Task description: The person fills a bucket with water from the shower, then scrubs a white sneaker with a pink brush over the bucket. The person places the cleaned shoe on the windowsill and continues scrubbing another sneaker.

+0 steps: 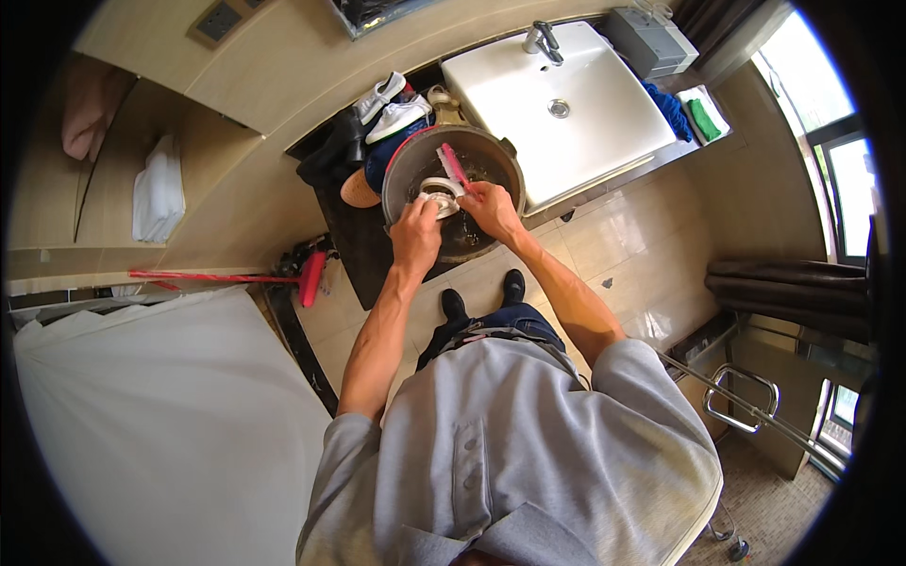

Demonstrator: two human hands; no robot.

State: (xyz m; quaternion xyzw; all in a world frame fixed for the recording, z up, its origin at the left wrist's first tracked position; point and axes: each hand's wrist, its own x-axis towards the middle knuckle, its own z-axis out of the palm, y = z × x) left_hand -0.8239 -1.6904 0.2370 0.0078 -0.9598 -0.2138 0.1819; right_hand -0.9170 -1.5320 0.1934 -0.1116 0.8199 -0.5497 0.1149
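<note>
A round dark basin [495,152] with some water in it stands on the dark counter, left of the sink. Over its middle, my left hand [416,233] pinches a white item of footwear [442,185], which looks like a sandal; its exact shape is partly covered by my fingers. My right hand [491,211] grips the handle of a pink scrub brush [451,164]. The brush's pale bristles face left, above the white footwear. My two hands are close together, and the right fingertips are at the footwear's edge.
White shoes [400,117], dark boots [347,138] and a tan-soled shoe [361,189] crowd the counter behind and left of the basin. A white sink [566,134] with a chrome faucet [543,42] adjoins it. A red-handled broom [311,277] lies leftward.
</note>
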